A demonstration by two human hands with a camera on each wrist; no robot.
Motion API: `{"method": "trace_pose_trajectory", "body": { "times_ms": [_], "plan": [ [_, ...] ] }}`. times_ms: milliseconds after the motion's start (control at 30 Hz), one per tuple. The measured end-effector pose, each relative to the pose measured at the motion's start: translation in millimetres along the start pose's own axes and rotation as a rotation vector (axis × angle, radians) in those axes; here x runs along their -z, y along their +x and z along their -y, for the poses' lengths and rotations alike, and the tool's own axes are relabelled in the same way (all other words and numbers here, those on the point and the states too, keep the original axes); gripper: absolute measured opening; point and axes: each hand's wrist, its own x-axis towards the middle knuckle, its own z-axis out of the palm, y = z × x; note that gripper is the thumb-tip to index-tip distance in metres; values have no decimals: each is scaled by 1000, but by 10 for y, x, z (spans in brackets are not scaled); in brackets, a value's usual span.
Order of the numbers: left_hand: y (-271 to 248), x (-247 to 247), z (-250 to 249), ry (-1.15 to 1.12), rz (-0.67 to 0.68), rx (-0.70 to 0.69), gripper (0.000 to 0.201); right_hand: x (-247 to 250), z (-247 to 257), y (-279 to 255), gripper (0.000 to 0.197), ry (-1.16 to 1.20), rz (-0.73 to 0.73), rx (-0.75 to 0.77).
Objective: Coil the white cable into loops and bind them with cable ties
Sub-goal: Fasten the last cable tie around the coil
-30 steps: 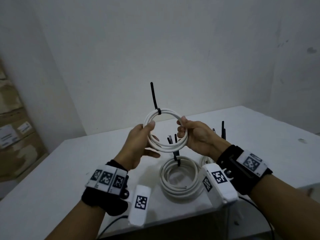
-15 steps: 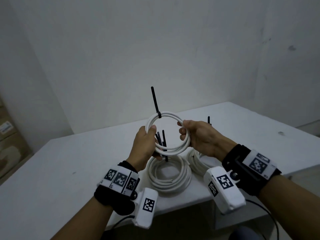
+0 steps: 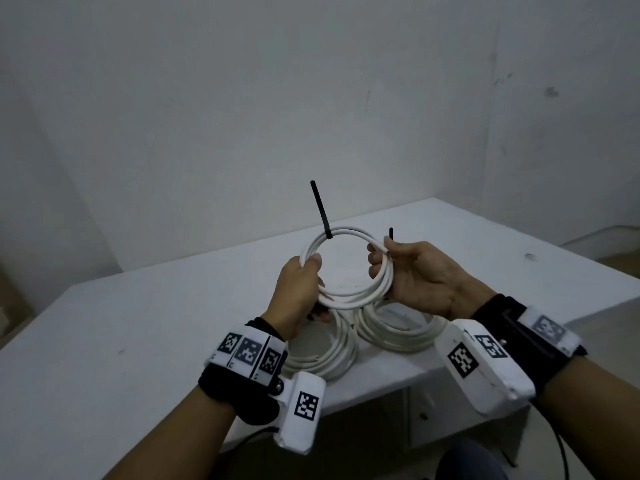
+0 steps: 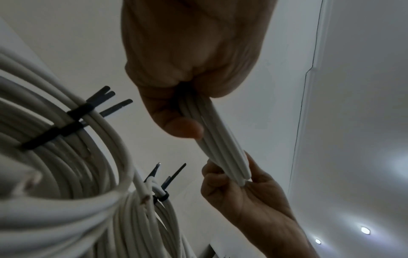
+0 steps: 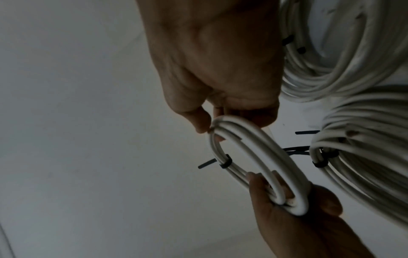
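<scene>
— What are my hands doing?
— My left hand (image 3: 300, 292) and right hand (image 3: 420, 276) each grip the round white cable coil (image 3: 348, 296); its black plastic tie (image 3: 320, 208) stands above my grip.
— Changed?
— Two bound coils (image 3: 398, 336) on the table now show below my right hand.

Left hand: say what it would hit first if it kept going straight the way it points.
The left hand points up and away, gripping the coil. Past the coil the way looks free up to the wall, though depth is hard to judge.

Dim, grainy frames; ceiling spotlights (image 4: 365, 230) glare, wide-angle edges bend, close cables blur.
</scene>
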Motion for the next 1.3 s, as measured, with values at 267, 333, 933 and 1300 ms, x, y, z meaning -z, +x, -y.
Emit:
{"method": "trace_pose_trajectory", "body": {
  "times_ms": [267,333,933,1300],
  "plan": [
    [-62,-246,-35,12,41,20,22,196,-31,-109,11,-321,-156,216],
    [-65,-291,-36,41,50,15,22,224,-48,-146,15,-464,-255,314],
    [144,-732,54,763,184,-52,21,674,16,-141,30,-1403,-661,298],
    [242,-791,178,965,220,-6,45,885,-159,0,41,-1725,-729,200]
  ]
}}
